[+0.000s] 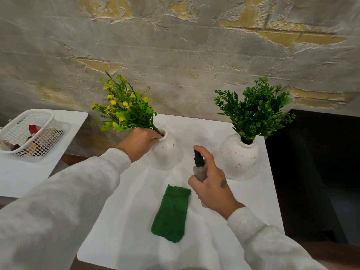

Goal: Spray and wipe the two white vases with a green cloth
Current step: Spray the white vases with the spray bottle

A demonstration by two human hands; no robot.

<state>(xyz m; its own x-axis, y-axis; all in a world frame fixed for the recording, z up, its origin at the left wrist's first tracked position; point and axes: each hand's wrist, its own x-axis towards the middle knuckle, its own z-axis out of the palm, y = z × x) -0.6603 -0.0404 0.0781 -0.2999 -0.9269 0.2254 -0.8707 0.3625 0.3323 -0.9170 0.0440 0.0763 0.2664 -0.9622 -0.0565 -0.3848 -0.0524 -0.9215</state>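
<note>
Green cloth lies flat on the worktop, long axis running front to back. Right hand has its grip closed round the spray bottle, upright, nozzle toward the left vase. Left hand pinches that vase's neck; I'd mist the belly, sparing the yellow flowers. Right vase waits just beyond.

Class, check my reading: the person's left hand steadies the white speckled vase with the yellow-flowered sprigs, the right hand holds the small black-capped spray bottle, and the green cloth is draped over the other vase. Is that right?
Not quite. The head view shows the green cloth lying flat on the white table, near the right hand, not draped over the other vase. The rest stands.
</note>
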